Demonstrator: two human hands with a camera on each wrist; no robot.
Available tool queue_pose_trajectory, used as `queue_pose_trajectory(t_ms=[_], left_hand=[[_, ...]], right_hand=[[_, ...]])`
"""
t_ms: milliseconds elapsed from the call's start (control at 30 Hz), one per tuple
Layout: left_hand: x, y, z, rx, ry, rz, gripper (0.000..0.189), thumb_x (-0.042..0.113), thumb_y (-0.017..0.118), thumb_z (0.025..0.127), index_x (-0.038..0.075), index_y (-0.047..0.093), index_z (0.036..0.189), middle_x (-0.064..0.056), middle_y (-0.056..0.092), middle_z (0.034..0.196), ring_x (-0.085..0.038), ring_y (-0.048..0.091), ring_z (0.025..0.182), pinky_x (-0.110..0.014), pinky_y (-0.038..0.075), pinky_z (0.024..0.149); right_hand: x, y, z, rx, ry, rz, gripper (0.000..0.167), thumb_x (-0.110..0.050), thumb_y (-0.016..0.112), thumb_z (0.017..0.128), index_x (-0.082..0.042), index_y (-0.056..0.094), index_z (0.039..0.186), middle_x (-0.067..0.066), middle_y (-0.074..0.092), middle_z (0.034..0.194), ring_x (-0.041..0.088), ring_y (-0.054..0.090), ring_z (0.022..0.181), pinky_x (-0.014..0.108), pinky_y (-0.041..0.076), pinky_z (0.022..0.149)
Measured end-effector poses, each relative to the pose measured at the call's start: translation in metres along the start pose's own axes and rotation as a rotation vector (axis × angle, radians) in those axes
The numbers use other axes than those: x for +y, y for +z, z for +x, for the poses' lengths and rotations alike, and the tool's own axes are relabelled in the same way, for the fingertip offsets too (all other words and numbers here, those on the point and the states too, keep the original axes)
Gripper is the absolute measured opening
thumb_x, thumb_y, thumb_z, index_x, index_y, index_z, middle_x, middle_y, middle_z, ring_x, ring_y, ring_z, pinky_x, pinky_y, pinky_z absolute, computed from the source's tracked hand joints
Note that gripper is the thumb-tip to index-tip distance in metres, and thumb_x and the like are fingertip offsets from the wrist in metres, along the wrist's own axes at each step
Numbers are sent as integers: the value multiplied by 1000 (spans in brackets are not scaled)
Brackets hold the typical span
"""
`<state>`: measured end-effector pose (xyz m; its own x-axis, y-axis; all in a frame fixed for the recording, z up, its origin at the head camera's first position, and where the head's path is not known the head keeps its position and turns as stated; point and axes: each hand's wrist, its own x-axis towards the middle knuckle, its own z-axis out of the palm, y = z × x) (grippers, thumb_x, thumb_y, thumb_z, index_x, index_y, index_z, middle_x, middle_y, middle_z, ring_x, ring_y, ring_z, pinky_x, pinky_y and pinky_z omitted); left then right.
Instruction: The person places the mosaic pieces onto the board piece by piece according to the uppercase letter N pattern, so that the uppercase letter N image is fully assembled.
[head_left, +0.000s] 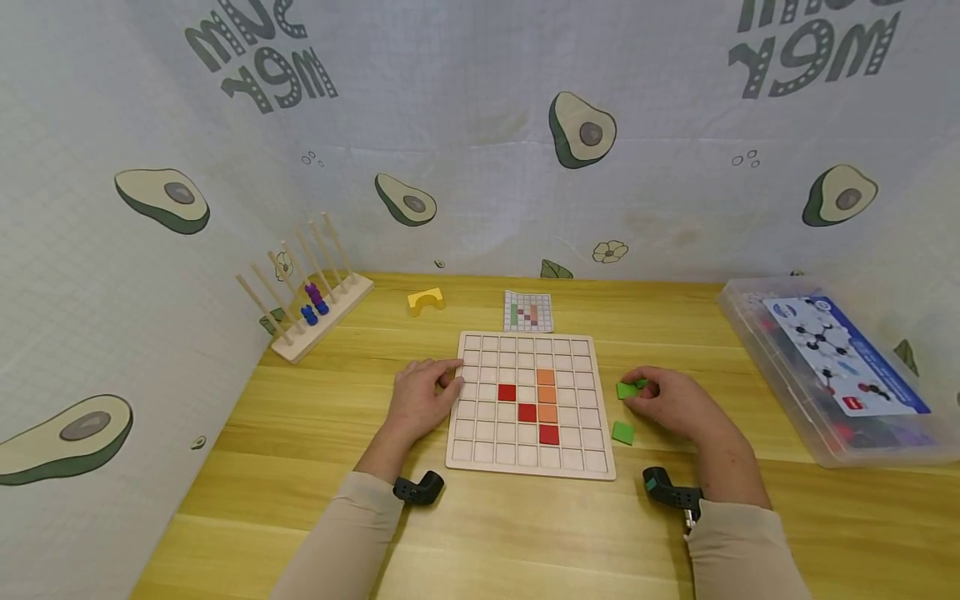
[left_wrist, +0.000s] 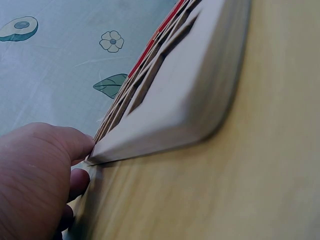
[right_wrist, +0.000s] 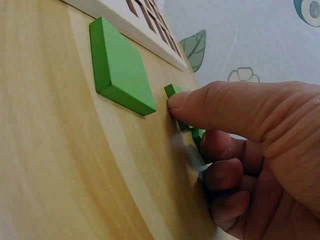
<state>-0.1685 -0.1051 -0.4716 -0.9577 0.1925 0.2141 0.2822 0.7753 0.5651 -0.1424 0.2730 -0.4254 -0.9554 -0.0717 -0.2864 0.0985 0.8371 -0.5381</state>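
Note:
A wooden grid board [head_left: 532, 472] lies flat, bearing three red tiles [head_left: 527, 412] in a diagonal and three orange tiles [head_left: 547, 395] in a column. At its left edge, my left hand [head_left: 422, 400] touches the rim with thumb and fingertips; the thumb meets the corner in the left wrist view. To the right of the board, my right hand [head_left: 670, 402] pinches at a green tile [right_wrist: 175, 92] with the thumb; another green tile is partly hidden behind the curled fingers. One more green tile [head_left: 622, 432] lies on the table closer to me.
A small printed pattern card [head_left: 528, 312] lies behind the board. Left of it are a yellow arch block [head_left: 426, 300] and a wooden peg stand [head_left: 322, 321] with blue and purple beads. A clear plastic box [head_left: 795, 392] with a molecule-pictured label stands at the right.

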Motion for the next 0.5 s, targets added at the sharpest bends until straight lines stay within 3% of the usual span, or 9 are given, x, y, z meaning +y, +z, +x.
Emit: queue_pose_trajectory(t_ms=[367, 500], left_hand=[[0, 1, -1, 8, 10, 8, 30, 28, 68, 97, 18, 74, 125, 5, 63, 80, -17, 52, 82, -36, 36, 80], [0, 1, 0, 11, 13, 6, 30, 28, 68, 97, 18, 74, 125, 6, 63, 80, -17, 52, 83, -37, 38, 82]], right_hand=[[-1, 1, 1, 11, 26, -12, 35, -24, 68, 97, -3, 63, 125, 9, 58, 91, 22, 51, 77, 32, 39, 66], [-3, 2, 0, 33, -6, -28, 35, -25, 69, 97, -3, 65, 123, 8, 59, 89, 21, 51, 76, 32, 39, 67]])
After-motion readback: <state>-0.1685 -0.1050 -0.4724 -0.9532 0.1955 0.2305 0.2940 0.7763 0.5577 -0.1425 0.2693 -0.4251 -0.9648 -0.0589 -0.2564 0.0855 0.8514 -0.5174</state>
